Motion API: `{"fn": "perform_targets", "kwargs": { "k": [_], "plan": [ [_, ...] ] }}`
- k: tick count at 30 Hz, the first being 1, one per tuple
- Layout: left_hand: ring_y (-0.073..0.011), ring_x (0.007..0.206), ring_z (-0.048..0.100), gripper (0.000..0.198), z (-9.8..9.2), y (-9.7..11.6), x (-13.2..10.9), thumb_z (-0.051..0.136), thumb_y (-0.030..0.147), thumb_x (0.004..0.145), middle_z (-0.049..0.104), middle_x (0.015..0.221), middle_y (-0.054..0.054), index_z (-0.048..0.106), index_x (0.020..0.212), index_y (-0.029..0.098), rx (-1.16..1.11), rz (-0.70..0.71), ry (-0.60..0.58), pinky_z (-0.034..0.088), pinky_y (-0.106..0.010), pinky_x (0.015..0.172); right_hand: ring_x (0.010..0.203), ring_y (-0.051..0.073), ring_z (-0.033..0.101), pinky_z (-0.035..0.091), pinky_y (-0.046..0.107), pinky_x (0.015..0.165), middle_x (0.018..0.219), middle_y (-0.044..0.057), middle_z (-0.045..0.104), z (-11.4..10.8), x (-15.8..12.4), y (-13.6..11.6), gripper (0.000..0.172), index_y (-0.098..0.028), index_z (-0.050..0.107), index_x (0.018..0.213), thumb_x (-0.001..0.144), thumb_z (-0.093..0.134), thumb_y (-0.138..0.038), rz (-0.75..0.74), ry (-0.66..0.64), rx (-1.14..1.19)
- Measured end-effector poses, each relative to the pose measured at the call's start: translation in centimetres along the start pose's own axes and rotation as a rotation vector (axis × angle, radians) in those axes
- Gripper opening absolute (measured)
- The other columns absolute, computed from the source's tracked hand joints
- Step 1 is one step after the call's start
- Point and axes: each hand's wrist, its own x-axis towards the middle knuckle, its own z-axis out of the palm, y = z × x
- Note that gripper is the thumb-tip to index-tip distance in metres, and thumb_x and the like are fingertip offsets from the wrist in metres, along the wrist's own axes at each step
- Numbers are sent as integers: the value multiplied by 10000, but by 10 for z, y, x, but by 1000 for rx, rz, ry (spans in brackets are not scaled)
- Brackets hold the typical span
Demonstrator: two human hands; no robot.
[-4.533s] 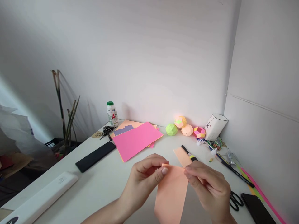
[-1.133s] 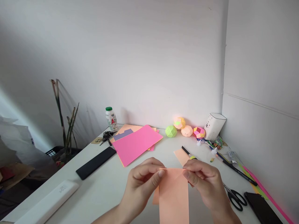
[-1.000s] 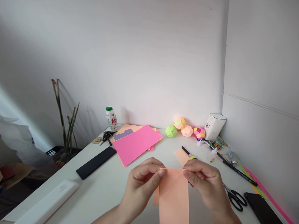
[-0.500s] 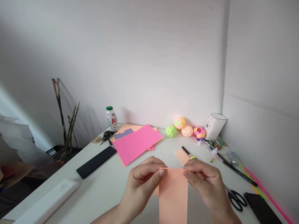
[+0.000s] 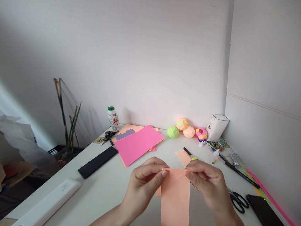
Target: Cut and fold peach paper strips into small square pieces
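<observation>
A long strip of peach paper (image 5: 175, 197) hangs between my two hands, its narrow top edge folded over. My left hand (image 5: 147, 183) pinches the strip's upper left corner between thumb and fingers. At the upper right corner, my right hand (image 5: 208, 180) grips the same edge with thumb and forefinger. Another bit of peach paper shows behind the strip, near my left thumb. Beyond my right hand lie a peach paper piece (image 5: 182, 157) and a black pen-like tool (image 5: 187, 151) with a yellow-green part, both partly hidden by the hand.
Pink paper sheets (image 5: 138, 146) lie at the back beside a white bottle (image 5: 113, 119). Several faceted paper balls (image 5: 173, 131) stand by the wall. Scissors (image 5: 239, 202) and a phone (image 5: 263, 208) rest at right; a black flat case (image 5: 98, 161) and a long white device (image 5: 50, 202) at left.
Both hands keep their pinch on the peach strip's top edge. The whole view has shifted very slightly; nothing on the table has moved.
</observation>
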Motion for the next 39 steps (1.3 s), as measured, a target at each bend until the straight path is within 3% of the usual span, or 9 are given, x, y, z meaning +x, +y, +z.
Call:
{"fn": "perform_targets", "kwargs": {
  "k": [7,18,28,34,39],
  "plan": [
    [-150,763,582,128,-1,-4,0,650,248,874,634,799,-29,768,870,297,-4,27,-9,484,-253,649,540,91,496,400,208,471,617,-21,587,3,1,-2,91,-223,680,710,789,718,-198,25,7,41],
    [-152,780,580,141,-4,-6,-2,631,248,889,636,819,-28,758,908,306,36,22,-29,494,-244,632,619,108,576,457,213,542,681,-12,654,1,0,-2,84,-248,712,739,764,739,-172,39,11,99],
    [-156,761,569,144,-3,-6,-2,633,246,885,627,805,-27,761,898,310,29,34,-31,475,-253,620,620,104,509,412,225,550,667,-25,580,1,-1,-2,93,-236,671,737,827,691,-240,77,-51,150],
    [-126,675,538,143,0,-3,0,618,232,890,580,721,-5,744,842,278,121,88,1,431,-229,578,596,101,469,390,231,549,655,-36,527,3,-1,-8,155,-215,570,740,887,603,-251,21,-59,-97],
    [-115,619,527,174,3,0,3,601,252,891,583,680,-10,715,764,215,264,59,-80,404,-220,550,709,136,539,446,251,606,769,2,603,5,-1,-3,30,-228,618,892,882,604,-203,-144,-130,-339]
  ]
}}
